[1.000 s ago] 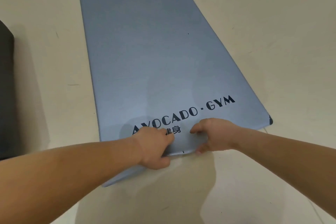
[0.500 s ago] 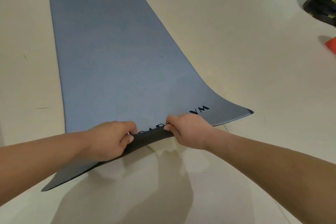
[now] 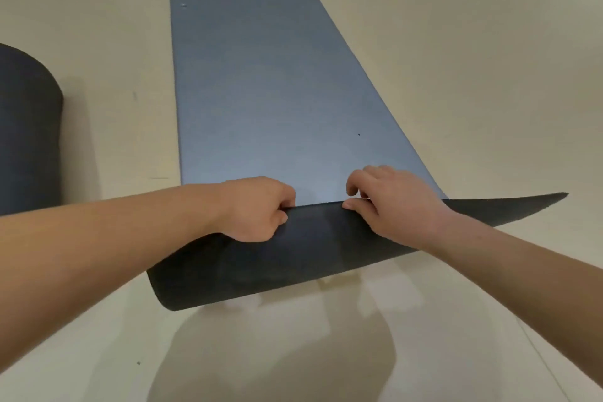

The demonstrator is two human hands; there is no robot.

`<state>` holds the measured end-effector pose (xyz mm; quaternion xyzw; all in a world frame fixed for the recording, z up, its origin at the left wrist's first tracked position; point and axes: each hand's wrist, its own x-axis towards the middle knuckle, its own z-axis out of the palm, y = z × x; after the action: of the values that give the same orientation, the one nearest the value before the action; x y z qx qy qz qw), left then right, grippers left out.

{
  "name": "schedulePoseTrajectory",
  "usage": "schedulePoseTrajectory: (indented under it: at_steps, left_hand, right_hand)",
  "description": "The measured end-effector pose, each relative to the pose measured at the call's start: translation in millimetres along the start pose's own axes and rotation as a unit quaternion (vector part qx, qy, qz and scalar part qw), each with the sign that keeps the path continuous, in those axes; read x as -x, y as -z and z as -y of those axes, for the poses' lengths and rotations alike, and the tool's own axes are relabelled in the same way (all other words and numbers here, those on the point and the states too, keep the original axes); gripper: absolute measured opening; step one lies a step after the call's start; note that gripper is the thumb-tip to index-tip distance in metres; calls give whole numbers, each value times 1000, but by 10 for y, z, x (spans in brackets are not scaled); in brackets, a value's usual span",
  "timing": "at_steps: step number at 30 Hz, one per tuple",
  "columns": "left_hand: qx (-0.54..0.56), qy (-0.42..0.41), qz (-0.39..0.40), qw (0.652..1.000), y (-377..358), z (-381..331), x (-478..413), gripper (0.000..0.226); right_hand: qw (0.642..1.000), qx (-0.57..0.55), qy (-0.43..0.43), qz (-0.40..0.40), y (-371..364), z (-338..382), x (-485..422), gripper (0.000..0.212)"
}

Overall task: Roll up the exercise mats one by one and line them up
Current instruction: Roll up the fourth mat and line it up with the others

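On the floor [image 3: 456, 59], left hand [image 3: 257, 209] grips, right hand [image 3: 391, 206] seemingly pinches the folded mat [image 3: 267, 91].

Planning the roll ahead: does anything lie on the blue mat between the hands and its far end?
Nothing visible does. Past the left hand and right hand the blue mat lies bare to its far end; the rolled dark mat sits apart, leftward.

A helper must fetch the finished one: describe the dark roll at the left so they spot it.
Find the blue-grey mat down the middle of the beige floor. Left of it, across a strip of floor, lies the dark roll, cut by the picture's edge. Unlike the mostly flat mat, whose near end the left hand and right hand grip, it is a rounded, untouched bulk.
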<state>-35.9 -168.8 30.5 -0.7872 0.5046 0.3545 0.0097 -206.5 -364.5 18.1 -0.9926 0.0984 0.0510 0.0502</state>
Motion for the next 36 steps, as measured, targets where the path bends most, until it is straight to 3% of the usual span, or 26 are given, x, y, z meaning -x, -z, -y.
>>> schedulePoseTrajectory:
  at_steps: [2, 3, 7, 8, 11, 13, 16, 18, 21, 25, 28, 36]
  left_hand:
    - [-24, 25, -49, 998, 20, 140, -93, 15]
    - [-34, 33, -68, 997, 47, 201, -130, 16]
    - [-94, 76, -144, 982, 133, 328, -197, 27]
    - [-135, 74, -181, 971, 129, 301, -175, 28]
    - [-245, 5, -258, 935, -18, 139, -104, 46]
    - [-239, 3, -193, 952, -260, 29, -70, 76]
    - [-198, 82, -99, 972, -683, 57, -138, 132]
    - [-181, 99, -113, 972, -840, 158, -239, 145]
    - [-176, 106, -143, 968, -878, 272, -350, 144]
    - [-192, 113, -127, 967, -878, 281, -409, 139]
    - [-192, 94, -106, 971, -865, 253, -423, 131]
    - [-54, 34, -84, 994, -706, 255, -81, 111]
  right_hand:
    - [986, 82, 58, -134, -60, 129, 37, 26]
    - [978, 115, 75, -156, -94, 205, 57, 34]
    - [986, 164, 17, -4, -324, 379, 42, 114]
    - [985, 167, 10, 28, -365, 356, 5, 125]
    - [985, 152, 4, 77, -461, 209, -166, 139]
    - [985, 136, 7, 102, -463, 121, -301, 144]
    - [985, 108, 15, 130, -395, 45, -508, 146]
    - [985, 132, 6, 110, -360, 54, -570, 146]
    - [981, 177, -36, 74, -374, 165, -476, 140]
    - [973, 196, -54, 105, -541, 188, -246, 142]
    - [974, 189, -26, 121, -603, 73, -244, 132]
    - [978, 110, 56, 167, -236, -3, -295, 92]
